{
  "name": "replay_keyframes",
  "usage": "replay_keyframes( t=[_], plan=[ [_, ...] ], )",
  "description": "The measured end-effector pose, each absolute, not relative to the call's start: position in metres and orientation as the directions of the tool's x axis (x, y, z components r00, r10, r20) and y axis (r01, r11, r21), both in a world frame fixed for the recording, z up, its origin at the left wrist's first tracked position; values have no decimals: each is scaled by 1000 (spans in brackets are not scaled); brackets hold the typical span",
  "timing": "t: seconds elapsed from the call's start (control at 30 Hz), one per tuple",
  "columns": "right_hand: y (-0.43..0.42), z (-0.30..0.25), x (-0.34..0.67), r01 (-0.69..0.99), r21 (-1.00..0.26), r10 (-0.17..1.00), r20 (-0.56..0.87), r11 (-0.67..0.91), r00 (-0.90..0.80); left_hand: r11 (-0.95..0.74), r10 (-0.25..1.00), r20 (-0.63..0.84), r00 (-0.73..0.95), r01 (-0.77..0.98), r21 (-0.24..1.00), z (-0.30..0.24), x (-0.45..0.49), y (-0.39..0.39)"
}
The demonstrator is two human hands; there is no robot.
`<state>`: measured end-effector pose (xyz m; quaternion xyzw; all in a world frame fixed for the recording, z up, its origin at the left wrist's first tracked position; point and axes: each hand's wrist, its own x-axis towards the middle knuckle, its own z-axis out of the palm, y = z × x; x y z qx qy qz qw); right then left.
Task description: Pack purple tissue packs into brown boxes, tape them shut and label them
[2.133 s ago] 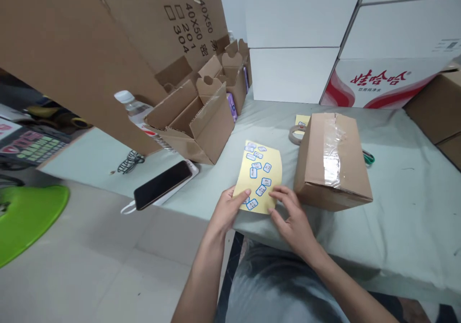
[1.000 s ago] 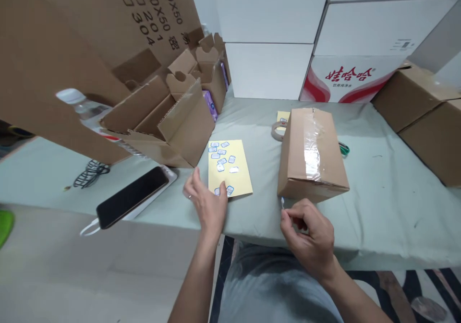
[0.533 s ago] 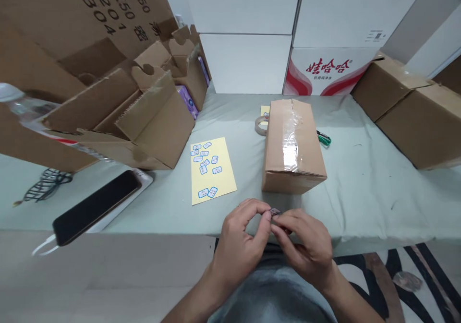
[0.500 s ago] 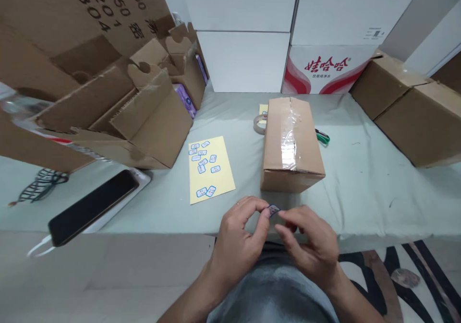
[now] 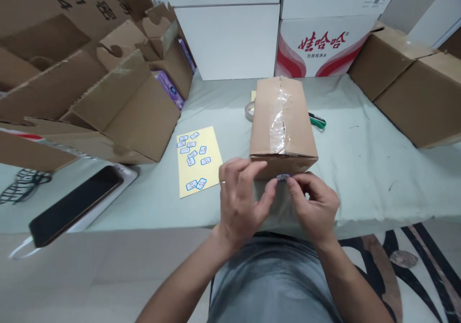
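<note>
The person's right hand (image 5: 313,205) is pinching a small blue-edged sticker (image 5: 283,177) between its fingertips, and the sticker is sitting at the near face of a taped cardboard box (image 5: 281,126), close to its top edge. The left hand (image 5: 241,200) is staying just beside the sticker with its fingers half open and raised, not grasping anything, and a ring is showing on one finger. The box is standing on a pale green cloth (image 5: 360,188) that is covering the table. To the left of the box, a yellow sticker sheet (image 5: 196,162) is lying on the cloth, and a black phone (image 5: 75,205) is resting near the table's front edge. Behind the box, a tape roll (image 5: 249,111) and green-handled scissors (image 5: 317,120) are lying on the cloth. Open cardboard boxes (image 5: 129,107) are crowding the upper left, while closed brown cartons (image 5: 406,83) are sitting at the upper right. White cartons (image 5: 226,40) are stacking up against the far side, and a patterned rug (image 5: 374,265) is covering the floor at lower right.
</note>
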<state>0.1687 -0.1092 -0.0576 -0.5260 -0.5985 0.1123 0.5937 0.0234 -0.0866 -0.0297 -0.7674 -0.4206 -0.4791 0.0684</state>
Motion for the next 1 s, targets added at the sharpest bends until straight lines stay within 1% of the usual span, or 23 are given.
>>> replay_keyframes(
  t=[0.03,0.1,0.27,0.4,0.5,0.63,0.73,0.77,0.8,0.83,0.9,0.93,0.97,1.0],
  plan=[
    [-105,-61,167,509,-755,748,601,414,283,-622,559,812,167,732,277,-32,24,-80],
    [-99,-68,164,518,-749,722,617,414,314,-618,568,803,178,737,274,-36,24,-69],
    [-96,-77,158,544,-728,659,655,418,370,-665,631,728,268,669,330,-39,23,-52],
    [-95,-77,156,610,-673,619,703,419,350,-685,641,723,257,617,388,-41,22,-47],
    [-93,-74,160,665,-630,613,724,401,316,-710,629,727,275,584,394,-42,20,-44],
    [-92,-67,169,751,-574,598,741,326,306,-733,609,737,295,565,380,-42,17,-41],
    [-94,-66,176,710,-619,613,716,336,333,-752,595,745,301,537,383,-43,14,-39],
    [-95,-68,177,678,-642,610,711,358,351,-753,603,743,290,516,409,-44,13,-40],
    [-96,-70,178,648,-658,594,713,383,373,-743,629,732,264,483,464,-45,11,-41],
    [-98,-74,178,625,-667,571,719,405,398,-713,675,705,216,435,549,-47,10,-43],
    [-101,-84,174,612,-672,551,722,417,418,-592,801,590,102,289,753,-51,10,-51],
    [-103,-89,170,617,-678,575,709,399,407,-514,856,512,68,207,832,-53,11,-56],
    [-104,-93,166,621,-693,620,680,367,392,-445,895,441,63,141,884,-56,12,-63],
    [-105,-96,160,621,-714,672,636,323,381,-402,915,395,82,104,910,-59,15,-71]
  ],
)
